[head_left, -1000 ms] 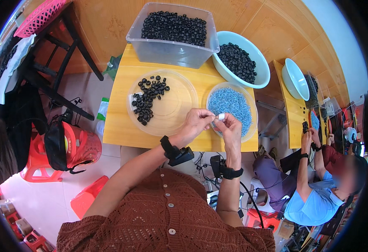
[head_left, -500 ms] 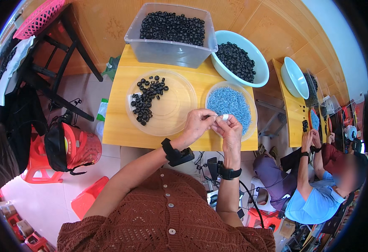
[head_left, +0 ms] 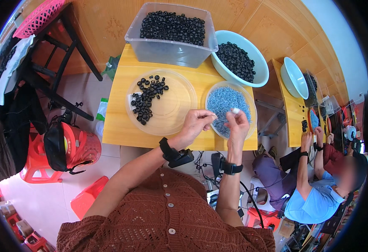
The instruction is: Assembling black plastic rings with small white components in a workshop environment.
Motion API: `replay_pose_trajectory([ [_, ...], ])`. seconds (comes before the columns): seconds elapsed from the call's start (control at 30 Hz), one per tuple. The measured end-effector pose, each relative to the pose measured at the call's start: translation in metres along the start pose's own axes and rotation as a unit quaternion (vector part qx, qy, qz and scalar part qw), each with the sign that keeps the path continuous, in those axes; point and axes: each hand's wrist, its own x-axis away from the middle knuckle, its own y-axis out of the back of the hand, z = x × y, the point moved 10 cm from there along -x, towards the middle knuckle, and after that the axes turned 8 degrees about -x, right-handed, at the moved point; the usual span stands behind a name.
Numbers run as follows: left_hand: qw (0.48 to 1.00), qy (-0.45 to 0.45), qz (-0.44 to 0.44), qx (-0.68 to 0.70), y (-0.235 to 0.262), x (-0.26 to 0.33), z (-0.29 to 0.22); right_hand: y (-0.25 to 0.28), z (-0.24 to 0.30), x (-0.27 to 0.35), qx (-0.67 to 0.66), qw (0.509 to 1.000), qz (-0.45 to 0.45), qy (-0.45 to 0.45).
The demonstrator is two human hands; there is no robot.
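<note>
Pinching narrowly with left grip (head_left: 195,125), having black beads (head_left: 142,112) leftward; hovering with right grip (head_left: 238,126), of indiscernible spread, having blue beads (head_left: 226,100) beneath.

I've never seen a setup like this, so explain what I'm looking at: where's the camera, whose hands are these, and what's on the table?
No robot here: these are a person's bare left hand and right hand. The view comes from a wide fisheye camera on their head, looking down, so straight edges bend.

On the wooden table are a round clear tray with black bead-like pieces, a round dish of tiny blue beads, and, farther back, a clear bin and pale blue bowl, both holding more black pieces.

The left thumb and forefinger pinch together; anything between them is too small to identify. The right hand has something white, probably a wrap, at a fingertip; whether it holds anything is unclear.
</note>
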Motion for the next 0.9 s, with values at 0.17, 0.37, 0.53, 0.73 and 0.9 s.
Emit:
replay_pose_trajectory([
  [0.17, 0.995, 0.065, 0.062, 0.045, 0.014, 0.012, 0.002, -0.054, 0.041, 0.026, 0.253, 0.927, 0.244, 0.132],
  [0.37, 0.983, 0.084, 0.163, -0.012, 0.03, 0.038, 0.0, -0.104, 0.03, 0.075, 0.196, 0.903, 0.373, 0.082],
  [0.53, 0.979, 0.114, 0.169, 0.011, 0.048, 0.06, 0.002, -0.122, 0.026, 0.089, 0.182, 0.902, 0.383, 0.081],
  [0.73, 0.982, 0.117, 0.142, 0.035, 0.067, 0.074, -0.002, -0.143, 0.02, 0.102, 0.201, 0.881, 0.418, 0.096],
  [0.9, 0.983, 0.139, 0.097, 0.075, 0.08, 0.081, 0.006, -0.15, 0.021, 0.105, 0.216, 0.876, 0.415, 0.118],
])
